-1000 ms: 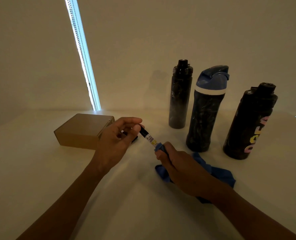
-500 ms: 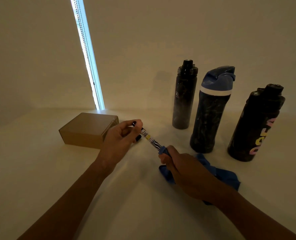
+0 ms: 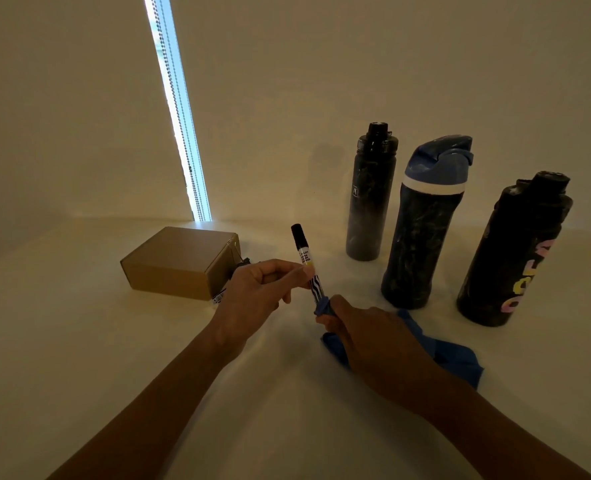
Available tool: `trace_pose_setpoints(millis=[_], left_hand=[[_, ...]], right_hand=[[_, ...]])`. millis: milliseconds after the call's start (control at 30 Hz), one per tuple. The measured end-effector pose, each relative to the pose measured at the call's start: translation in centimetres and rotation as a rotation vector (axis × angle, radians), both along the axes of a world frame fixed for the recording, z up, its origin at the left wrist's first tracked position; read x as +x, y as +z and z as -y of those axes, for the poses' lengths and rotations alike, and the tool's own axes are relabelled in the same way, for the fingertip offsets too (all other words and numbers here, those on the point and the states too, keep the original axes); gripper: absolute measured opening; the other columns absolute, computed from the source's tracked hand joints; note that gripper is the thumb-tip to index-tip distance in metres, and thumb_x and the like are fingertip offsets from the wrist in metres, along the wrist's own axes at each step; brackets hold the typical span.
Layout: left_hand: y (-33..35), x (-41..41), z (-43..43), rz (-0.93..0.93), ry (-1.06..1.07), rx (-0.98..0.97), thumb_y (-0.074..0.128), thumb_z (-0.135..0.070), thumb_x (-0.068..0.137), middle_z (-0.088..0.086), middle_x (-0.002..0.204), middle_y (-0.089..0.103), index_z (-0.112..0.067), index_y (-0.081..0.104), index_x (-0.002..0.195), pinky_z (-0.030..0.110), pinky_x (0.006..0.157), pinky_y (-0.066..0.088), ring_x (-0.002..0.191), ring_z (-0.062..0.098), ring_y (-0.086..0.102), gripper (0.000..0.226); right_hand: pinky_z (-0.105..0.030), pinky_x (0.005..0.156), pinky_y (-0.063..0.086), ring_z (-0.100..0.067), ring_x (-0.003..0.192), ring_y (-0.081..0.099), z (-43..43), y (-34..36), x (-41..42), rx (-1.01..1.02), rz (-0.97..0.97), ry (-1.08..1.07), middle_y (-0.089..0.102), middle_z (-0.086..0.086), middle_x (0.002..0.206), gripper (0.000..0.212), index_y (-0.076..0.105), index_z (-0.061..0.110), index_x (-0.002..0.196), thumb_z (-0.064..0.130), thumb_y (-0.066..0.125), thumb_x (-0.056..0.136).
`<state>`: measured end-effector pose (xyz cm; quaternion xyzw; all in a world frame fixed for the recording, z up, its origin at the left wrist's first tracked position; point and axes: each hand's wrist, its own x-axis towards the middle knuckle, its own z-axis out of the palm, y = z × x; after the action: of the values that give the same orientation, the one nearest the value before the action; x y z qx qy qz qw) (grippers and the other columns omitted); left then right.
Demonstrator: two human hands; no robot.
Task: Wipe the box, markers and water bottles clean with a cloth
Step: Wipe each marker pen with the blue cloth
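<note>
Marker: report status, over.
Left hand pinches marker mid-barrel, cap up. Right hand grips cloth round its lower end. Box and bottles apart, untouched.

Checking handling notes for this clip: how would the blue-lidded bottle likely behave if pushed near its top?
The blue-lidded bottle stands tall and narrow on the table, so a push near its top would probably tip it rather than slide it. Its body looks rigid, so it should not flex. Whether it is full cannot be told.

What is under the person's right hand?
A blue cloth lies under the right hand and spreads onto the table. The cloth wraps the lower end of the marker, so that tip cannot be seen.
</note>
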<state>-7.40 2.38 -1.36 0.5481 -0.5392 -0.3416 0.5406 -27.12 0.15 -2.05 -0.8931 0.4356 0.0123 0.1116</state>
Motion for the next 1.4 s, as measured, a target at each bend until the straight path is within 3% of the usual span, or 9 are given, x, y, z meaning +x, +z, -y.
trace_pose_setpoints(millis=[100, 267, 400, 567, 633, 733, 867, 1200, 1400], left_hand=[[0.1, 0.2, 0.0, -0.004, -0.005, -0.002, 0.074, -0.037, 0.093, -0.007, 0.074, 0.071, -0.024, 0.082, 0.102, 0.022, 0.063, 0.046, 0.066, 0.009, 0.054, 0.017], [0.3, 0.3, 0.0, 0.025, -0.062, -0.031, 0.065, -0.038, 0.097, 0.001, 0.069, 0.061, -0.024, 0.081, 0.107, 0.021, 0.061, 0.045, 0.064, 0.013, 0.048, 0.023], [1.0, 0.3, -0.5, -0.038, -0.113, -0.067, 0.058, -0.051, 0.088, 0.008, 0.09, 0.074, -0.025, 0.08, 0.107, 0.02, 0.064, 0.048, 0.074, 0.019, 0.055, 0.039], [1.2, 1.1, -0.5, -0.084, -0.12, -0.044, 0.058, -0.038, 0.099, 0.007, 0.104, 0.077, -0.027, 0.082, 0.103, 0.038, 0.079, 0.055, 0.092, 0.034, 0.063, 0.026], [1.4, 1.6, -0.2, 0.063, -0.047, -0.02, 0.062, -0.033, 0.101, -0.006, 0.093, 0.078, -0.028, 0.081, 0.103, 0.025, 0.075, 0.057, 0.083, 0.02, 0.069, 0.02], [1.0, 3.0, 0.2, 0.538, 0.122, -0.031, 0.076, -0.044, 0.09, -0.027, 0.076, 0.071, -0.037, 0.078, 0.091, 0.009, 0.061, 0.045, 0.068, -0.005, 0.062, 0.008], [0.0, 4.9, 0.6, 0.77, 0.277, 0.018, 0.084, -0.051, 0.078, -0.031, 0.073, 0.07, -0.037, 0.076, 0.082, 0.019, 0.064, 0.049, 0.068, -0.012, 0.063, 0.017], [-0.5, 6.0, 0.8, 1.027, 0.301, 0.051, 0.082, -0.051, 0.079, -0.022, 0.077, 0.067, -0.035, 0.07, 0.089, 0.022, 0.066, 0.045, 0.077, -0.007, 0.058, 0.022], [-1.3, 6.0, 0.8, 1.03, 0.287, -0.016, 0.078, -0.054, 0.083, -0.019, 0.075, 0.065, -0.036, 0.069, 0.087, 0.029, 0.072, 0.056, 0.078, -0.002, 0.061, 0.02]], right_hand=[[-0.03, 0.055, 0.041, -0.014, 0.057, 0.047, -1.3, -0.5, -0.8, -0.3, 0.264, 0.038, 0.047, 0.001, 0.066, 0.009, 0.041, 0.031, 0.101, 0.034, 0.033, 0.105], [-0.037, 0.053, 0.049, -0.017, 0.056, 0.054, -1.2, -0.7, -1.0, -0.337, 0.367, 0.059, 0.053, 0.001, 0.065, 0.025, 0.039, 0.031, 0.095, 0.044, 0.021, 0.105], [-0.042, 0.057, 0.051, -0.017, 0.058, 0.058, -0.8, -0.7, -1.9, -0.294, 0.471, 0.008, 0.058, 0.0, 0.067, 0.031, 0.045, 0.031, 0.097, 0.048, 0.02, 0.104], [-0.04, 0.058, 0.052, -0.015, 0.058, 0.057, -0.5, -0.8, -2.0, -0.293, 0.465, 0.008, 0.059, 0.002, 0.068, 0.032, 0.049, 0.03, 0.097, 0.049, 0.024, 0.104], [-0.038, 0.06, 0.052, -0.012, 0.061, 0.058, -0.3, -0.8, -2.1, -0.266, 0.498, 0.004, 0.059, 0.005, 0.07, 0.032, 0.051, 0.032, 0.095, 0.051, 0.025, 0.103], [-0.03, 0.065, 0.05, -0.007, 0.069, 0.058, 0.4, -0.6, -2.6, -0.253, 0.562, -0.035, 0.06, 0.013, 0.075, 0.026, 0.054, 0.034, 0.092, 0.051, 0.036, 0.102], [-0.016, 0.069, 0.039, -0.004, 0.077, 0.054, 1.9, -0.1, -3.4, -0.279, 0.637, -0.141, 0.061, 0.01, 0.089, 0.02, 0.062, 0.026, 0.101, 0.042, 0.051, 0.101], [-0.014, 0.067, 0.051, 0.001, 0.078, 0.063, 2.7, 1.4, -4.9, -0.38, 0.873, -0.314, 0.067, 0.016, 0.085, 0.02, 0.065, 0.031, 0.104, 0.048, 0.061, 0.093], [-0.016, 0.079, 0.054, 0.005, 0.089, 0.065, 0.0, 0.1, -2.3, 0.001, 0.626, 0.016, 0.07, 0.02, 0.096, 0.026, 0.063, 0.039, 0.114, 0.05, 0.066, 0.091]])
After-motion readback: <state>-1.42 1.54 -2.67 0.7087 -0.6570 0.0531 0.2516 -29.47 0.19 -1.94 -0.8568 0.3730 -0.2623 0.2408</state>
